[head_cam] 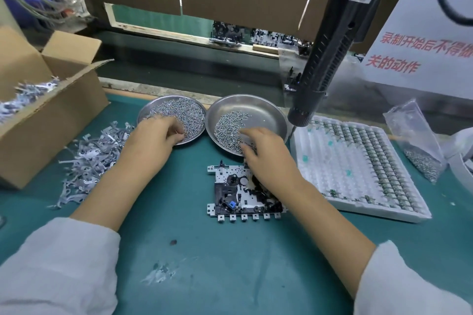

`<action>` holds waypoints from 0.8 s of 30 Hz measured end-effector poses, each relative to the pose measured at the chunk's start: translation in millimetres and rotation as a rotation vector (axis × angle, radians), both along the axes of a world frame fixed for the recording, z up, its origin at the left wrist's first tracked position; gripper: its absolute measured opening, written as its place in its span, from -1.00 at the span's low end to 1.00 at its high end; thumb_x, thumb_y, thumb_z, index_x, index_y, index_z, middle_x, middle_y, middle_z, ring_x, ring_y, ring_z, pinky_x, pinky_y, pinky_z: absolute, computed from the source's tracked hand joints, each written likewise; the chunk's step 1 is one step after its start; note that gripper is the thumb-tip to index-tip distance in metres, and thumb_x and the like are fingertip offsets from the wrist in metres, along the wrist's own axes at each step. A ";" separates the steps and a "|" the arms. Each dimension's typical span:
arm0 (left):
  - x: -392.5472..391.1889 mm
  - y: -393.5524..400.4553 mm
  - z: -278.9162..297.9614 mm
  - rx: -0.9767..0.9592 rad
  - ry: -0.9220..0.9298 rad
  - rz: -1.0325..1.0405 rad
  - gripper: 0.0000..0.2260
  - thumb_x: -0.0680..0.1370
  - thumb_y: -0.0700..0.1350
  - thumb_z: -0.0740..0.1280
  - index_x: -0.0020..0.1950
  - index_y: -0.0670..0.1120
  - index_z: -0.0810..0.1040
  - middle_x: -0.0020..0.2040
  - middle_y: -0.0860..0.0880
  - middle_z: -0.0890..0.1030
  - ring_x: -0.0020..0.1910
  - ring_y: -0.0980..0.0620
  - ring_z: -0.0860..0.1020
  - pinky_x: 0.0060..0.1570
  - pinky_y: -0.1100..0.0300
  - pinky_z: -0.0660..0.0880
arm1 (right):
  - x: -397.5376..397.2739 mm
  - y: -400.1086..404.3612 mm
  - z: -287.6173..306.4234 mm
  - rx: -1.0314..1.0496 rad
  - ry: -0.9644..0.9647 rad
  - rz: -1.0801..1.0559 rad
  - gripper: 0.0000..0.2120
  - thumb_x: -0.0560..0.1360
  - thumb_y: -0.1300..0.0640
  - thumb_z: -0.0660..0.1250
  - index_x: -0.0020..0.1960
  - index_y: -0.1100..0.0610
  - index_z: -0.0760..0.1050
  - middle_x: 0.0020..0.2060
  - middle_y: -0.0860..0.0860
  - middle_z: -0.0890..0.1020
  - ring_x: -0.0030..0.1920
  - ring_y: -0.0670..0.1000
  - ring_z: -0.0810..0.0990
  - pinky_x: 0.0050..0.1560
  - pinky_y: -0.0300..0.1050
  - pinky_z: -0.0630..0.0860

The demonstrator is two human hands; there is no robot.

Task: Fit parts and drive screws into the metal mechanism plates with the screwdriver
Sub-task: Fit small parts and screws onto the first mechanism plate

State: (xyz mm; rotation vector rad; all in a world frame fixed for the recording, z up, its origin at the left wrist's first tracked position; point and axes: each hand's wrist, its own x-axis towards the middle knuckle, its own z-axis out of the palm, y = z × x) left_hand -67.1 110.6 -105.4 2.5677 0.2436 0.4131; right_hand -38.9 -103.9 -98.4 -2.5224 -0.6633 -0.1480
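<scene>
**What you can't make out**

Your right hand [266, 158] covers the mechanism plate [230, 194] at its upper right corner. Your left hand [153, 135] hides its own fingertips among the screws. The screwdriver [330, 41] and cardboard box [38, 110] run off frame.

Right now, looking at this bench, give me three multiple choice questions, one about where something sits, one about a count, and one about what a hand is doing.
1. Where does the mechanism plate lie?
A. inside the cardboard box
B. on the green mat, nearer the person than the two dishes
C. on the white tray

2. How many round metal dishes hold screws?
A. one
B. two
C. four

3. What is the left hand doing?
A. reaching into the left dish, fingers among the screws
B. gripping the screwdriver
C. lying flat on the mat

Answers: 1 B, it lies on the mat under the right hand. 2 B, the left dish and the right dish sit side by side. 3 A, its fingers curl over the screw pile.
</scene>
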 end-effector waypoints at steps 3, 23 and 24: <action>1.0 3.4 1.9 -0.013 0.034 0.011 -0.93 0.49 -0.22 0.41 -0.04 -0.14 0.65 -0.13 -0.10 0.62 -0.07 -0.12 0.55 0.03 0.04 0.48 | 17.5 5.5 1.7 -0.154 0.100 -0.051 -0.71 0.57 0.14 0.28 0.26 0.19 0.51 0.11 0.16 0.61 0.14 0.14 0.55 0.15 0.03 0.49; -11.9 11.3 15.8 0.415 0.120 -0.180 -0.75 0.48 0.15 0.38 0.07 0.08 0.65 0.12 0.11 0.56 0.17 -0.01 0.48 -0.07 0.15 0.36 | 21.3 -0.5 -6.6 0.090 0.051 -0.130 -0.83 0.52 0.23 0.35 0.09 0.15 0.64 -0.02 0.06 0.68 -0.09 -0.04 0.56 0.06 -0.14 0.49; -14.0 9.7 16.6 0.415 0.057 -0.194 -0.72 0.46 0.16 0.39 0.09 0.06 0.65 0.12 0.07 0.57 0.17 -0.04 0.47 0.00 0.11 0.37 | 21.1 -0.9 -5.7 0.060 0.067 -0.133 -0.82 0.53 0.21 0.35 0.11 0.15 0.63 -0.01 0.05 0.67 -0.06 -0.01 0.59 0.09 -0.11 0.50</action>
